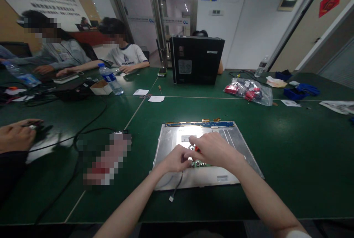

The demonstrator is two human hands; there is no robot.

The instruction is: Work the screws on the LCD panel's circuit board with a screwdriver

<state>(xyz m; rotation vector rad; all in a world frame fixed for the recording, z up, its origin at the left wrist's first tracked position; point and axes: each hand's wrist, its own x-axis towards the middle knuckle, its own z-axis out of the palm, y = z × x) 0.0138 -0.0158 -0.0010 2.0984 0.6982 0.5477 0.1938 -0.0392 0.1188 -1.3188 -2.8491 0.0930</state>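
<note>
A flat display panel [168, 143] lies on the green table [293, 149] with its metal back up. Along its far edge runs a blue circuit strip [188, 124]. My left hand [176, 158] is over the panel's middle, thumb and fingers pinched together by a green circuit board [199, 164]. Whatever is in that pinch is hidden. Reaching across from the other side, my right hand [217, 149] has its fingers curled at a small red piece [196, 149], whose kind I cannot make out. A thin cable [178, 184] with a white connector [171, 199] hangs over the near edge.
Beyond the panel stands a black computer case [199, 61]. A plastic bag [253, 91] lies at right. Black cables [91, 123], a water bottle [110, 77] and a pixelated item [107, 160] are at left. Another person's hand [16, 135] rests nearby; others sit farther back.
</note>
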